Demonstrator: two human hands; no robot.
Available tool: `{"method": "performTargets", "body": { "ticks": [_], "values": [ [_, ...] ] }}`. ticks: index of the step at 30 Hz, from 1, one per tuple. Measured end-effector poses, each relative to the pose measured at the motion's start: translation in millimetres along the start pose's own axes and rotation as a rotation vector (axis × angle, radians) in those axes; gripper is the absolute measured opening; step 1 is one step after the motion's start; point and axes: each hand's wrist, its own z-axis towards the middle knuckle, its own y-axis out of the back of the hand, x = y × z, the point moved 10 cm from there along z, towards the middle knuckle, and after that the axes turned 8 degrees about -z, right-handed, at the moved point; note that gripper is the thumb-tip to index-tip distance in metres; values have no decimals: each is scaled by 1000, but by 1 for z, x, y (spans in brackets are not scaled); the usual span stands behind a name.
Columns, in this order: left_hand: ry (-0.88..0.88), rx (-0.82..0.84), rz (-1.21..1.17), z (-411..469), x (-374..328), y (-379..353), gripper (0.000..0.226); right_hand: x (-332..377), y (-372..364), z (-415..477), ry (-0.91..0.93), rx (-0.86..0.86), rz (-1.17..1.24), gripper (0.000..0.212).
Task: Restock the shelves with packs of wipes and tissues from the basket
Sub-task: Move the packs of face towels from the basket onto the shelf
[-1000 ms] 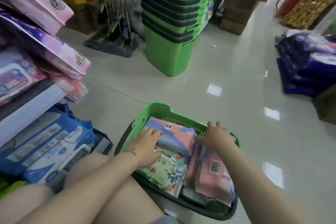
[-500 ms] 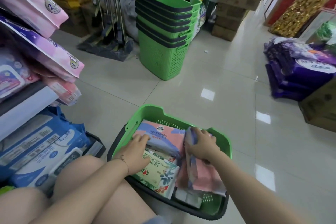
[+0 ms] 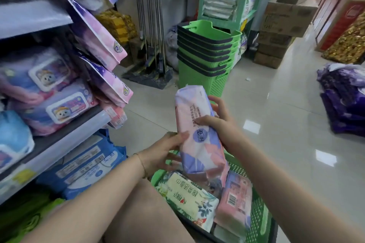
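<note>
A long pink, white and purple tissue pack is held up on end above the green basket. My right hand grips its right side, thumb across the front and fingers behind. My left hand touches its lower left edge with straight fingers. In the basket lie a cream floral tissue pack and a pink pack with a barcode. The shelves on the left hold purple-pink wipes packs and blue packs below.
Pink-purple packs stick out from the upper shelves. A stack of green baskets stands ahead on the tiled floor, with brooms to its left. Cardboard boxes and purple packs lie to the right.
My right hand has lifted the long pink and purple pack out of the basket and raised it upright. My left hand left the packs in the basket and now steadies it.
</note>
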Motion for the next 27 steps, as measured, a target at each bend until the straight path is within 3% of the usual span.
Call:
{"method": "performTargets", "body": {
  "ticks": [3,6,13,17,22,24,27],
  "values": [
    [-93,1,-77,-22,-16,8,86,28,-25,4,127,-10,-14,81],
    [-232,-107,7,-46,-43,30,97,40,-42,12,124,3,155,57],
    [-703,-591,766,-134,-135,96,113,54,-58,21,-4,2,181,64],
    [-738,-816,1039,-183,-168,119,109,75,-85,22,-15,126,118,53],
    [-672,-952,1213,-229,-189,137,106,112,-135,11,81,302,45,69],
    [-702,-1011,1205,-253,-196,144,106,133,-158,4,143,335,84,78],
    [-693,-1093,962,-281,-198,163,110,163,-195,-8,185,358,172,89]
  ]
}}
